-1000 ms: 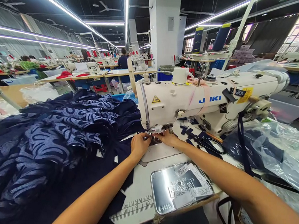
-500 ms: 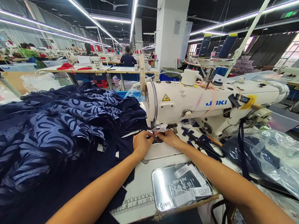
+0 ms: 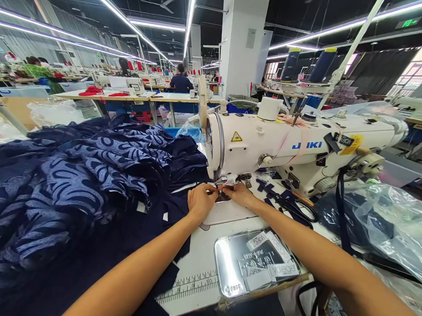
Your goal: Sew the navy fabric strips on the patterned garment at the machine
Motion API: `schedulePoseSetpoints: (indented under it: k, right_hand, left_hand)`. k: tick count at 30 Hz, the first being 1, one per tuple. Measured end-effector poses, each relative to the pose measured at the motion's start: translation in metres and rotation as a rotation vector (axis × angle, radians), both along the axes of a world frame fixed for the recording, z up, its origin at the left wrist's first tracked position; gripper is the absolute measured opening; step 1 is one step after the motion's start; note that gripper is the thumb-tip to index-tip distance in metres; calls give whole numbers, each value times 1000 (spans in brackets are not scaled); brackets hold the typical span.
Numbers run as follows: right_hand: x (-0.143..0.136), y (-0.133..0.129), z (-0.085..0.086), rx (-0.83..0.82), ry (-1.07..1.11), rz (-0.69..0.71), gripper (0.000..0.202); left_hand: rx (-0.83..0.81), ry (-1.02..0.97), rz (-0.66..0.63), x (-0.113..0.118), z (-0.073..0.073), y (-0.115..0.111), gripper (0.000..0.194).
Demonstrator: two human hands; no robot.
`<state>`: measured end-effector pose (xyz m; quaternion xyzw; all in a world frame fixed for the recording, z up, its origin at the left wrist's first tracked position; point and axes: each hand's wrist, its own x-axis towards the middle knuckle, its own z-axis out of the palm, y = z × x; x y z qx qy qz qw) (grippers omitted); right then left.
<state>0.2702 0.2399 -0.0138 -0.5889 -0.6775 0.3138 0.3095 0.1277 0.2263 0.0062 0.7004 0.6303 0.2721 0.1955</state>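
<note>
Both hands meet under the needle end of a white sewing machine [image 3: 248, 148]. My left hand [image 3: 201, 200] is closed, thumb and fingers pinching dark navy fabric just left of the presser foot. From the other side my right hand [image 3: 242, 194] pinches the same dark material, its fingertips close to the needle. Little of the held piece shows between the fingers. A large heap of navy fabric with pale blue looped patterning [image 3: 69, 185] lies left of the left hand. Black-handled scissors [image 3: 300, 207] rest right of the right hand, among small navy scraps [image 3: 264, 185].
A metal tin lid [image 3: 235, 266] bearing white labels [image 3: 284, 269] sits near the front edge, beside printed ruler marks [image 3: 190, 285]. Clear plastic bags [image 3: 408, 227] with dark contents lie at right. Thread cones [image 3: 291, 65] stand behind; a person [image 3: 181, 81] sits further back.
Both hands stay at the needle in nearly the same pose. The view has shifted very slightly; the fabric heap, scissors and tin lid have not moved.
</note>
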Motion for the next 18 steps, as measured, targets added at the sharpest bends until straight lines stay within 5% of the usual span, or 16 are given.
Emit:
schedulePoseSetpoints:
  k: [18]
  right_hand:
    - [2,1,-1,45,-66,28,19]
  left_hand:
    - [14,14,8,1,-1,2,14]
